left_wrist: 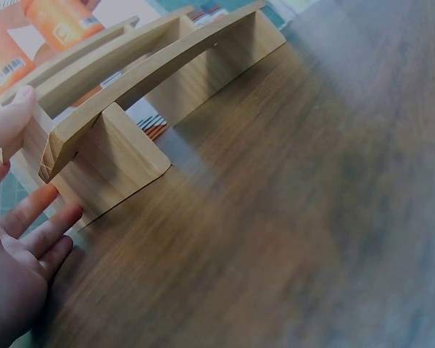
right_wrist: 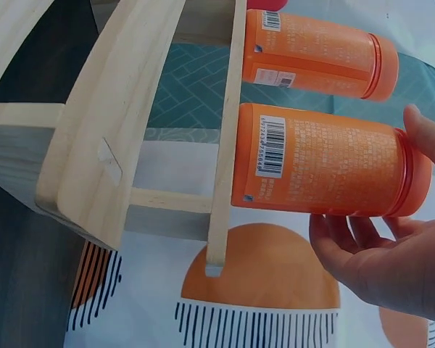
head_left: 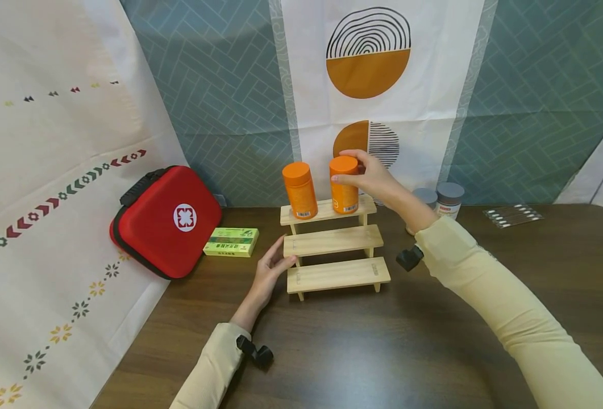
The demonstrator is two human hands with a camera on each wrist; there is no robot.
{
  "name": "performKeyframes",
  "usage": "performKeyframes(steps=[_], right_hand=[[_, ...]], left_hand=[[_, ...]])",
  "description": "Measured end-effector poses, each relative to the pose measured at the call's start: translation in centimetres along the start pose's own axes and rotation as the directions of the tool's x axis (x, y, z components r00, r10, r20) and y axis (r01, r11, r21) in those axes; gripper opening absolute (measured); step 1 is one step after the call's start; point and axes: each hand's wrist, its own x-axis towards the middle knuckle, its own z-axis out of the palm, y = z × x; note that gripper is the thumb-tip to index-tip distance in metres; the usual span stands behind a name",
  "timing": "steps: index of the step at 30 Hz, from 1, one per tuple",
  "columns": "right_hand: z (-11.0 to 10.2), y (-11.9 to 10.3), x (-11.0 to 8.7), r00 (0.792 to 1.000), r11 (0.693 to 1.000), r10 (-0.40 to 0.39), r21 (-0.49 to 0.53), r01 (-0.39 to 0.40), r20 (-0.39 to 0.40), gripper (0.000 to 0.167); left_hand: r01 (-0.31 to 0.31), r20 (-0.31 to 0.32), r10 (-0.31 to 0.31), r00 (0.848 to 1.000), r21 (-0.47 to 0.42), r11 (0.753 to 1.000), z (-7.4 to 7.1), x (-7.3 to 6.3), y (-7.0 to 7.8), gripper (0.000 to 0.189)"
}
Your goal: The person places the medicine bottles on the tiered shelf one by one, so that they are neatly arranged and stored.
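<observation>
A three-tier wooden step rack stands on the brown table. On its top tier two orange bottles with orange lids stand side by side, the left bottle leaning slightly in the head view. My right hand grips the right bottle near its lid, thumb on one side and fingers on the other; its base meets the top tier. At the rack's left end, my left hand holds the middle tier's edge, its thumb against the wood. The other left fingers spread loosely beside the lower leg.
A red first-aid case leans at the left by a green-yellow box. Behind my right forearm are two grey-lidded bottles, one partly hidden; the other bottle shows its label. A pack of cotton swabs lies farther right. Patterned cloth hangs behind.
</observation>
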Motion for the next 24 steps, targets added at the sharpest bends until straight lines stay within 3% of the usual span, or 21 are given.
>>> performKeyframes(steps=[9,24], right_hand=[[-0.8,-0.2,0.1,1.0,1.0,0.015,-0.017,-0.015,-0.017,0.065],[-3.9,0.5,-2.1,0.996,0.998,0.014,-0.06,-0.019,-0.086,0.063]], left_hand=[[0.008,-0.001,-0.008,1.0,0.005,1.0,0.1,-0.2,0.0,0.066],[0.004,-0.003,-0.004,1.0,0.002,1.0,0.1,-0.1,0.2,0.065]])
